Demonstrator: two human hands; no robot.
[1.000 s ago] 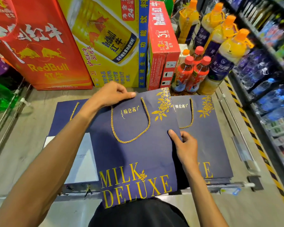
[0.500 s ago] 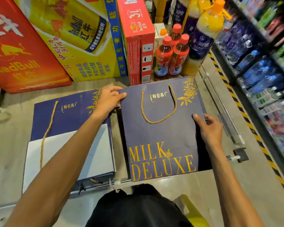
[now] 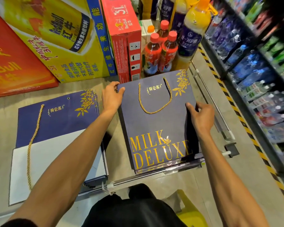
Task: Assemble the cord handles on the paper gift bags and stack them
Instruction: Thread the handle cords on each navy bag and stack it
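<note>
Big Red Bull cartons (image 3: 56, 38) stand at the back, closed, so their contents cannot be seen. On the right, shop shelving (image 3: 246, 51) holds wrapped packs of bottled water. Two piles of flat navy gift bags lie on the grey floor (image 3: 118, 145). The left pile (image 3: 56, 122) has a white sheet (image 3: 56, 164) and a loose gold cord (image 3: 32, 145) on it. The top bag (image 3: 154, 128) of the right pile carries a fitted cord handle (image 3: 150, 112). Red-capped drink bottles (image 3: 168, 51) stand just behind it. The hands are apart: the left hand (image 3: 112, 95) grips that bag's top left corner and the right hand (image 3: 202, 115) clasps its right edge.
</note>
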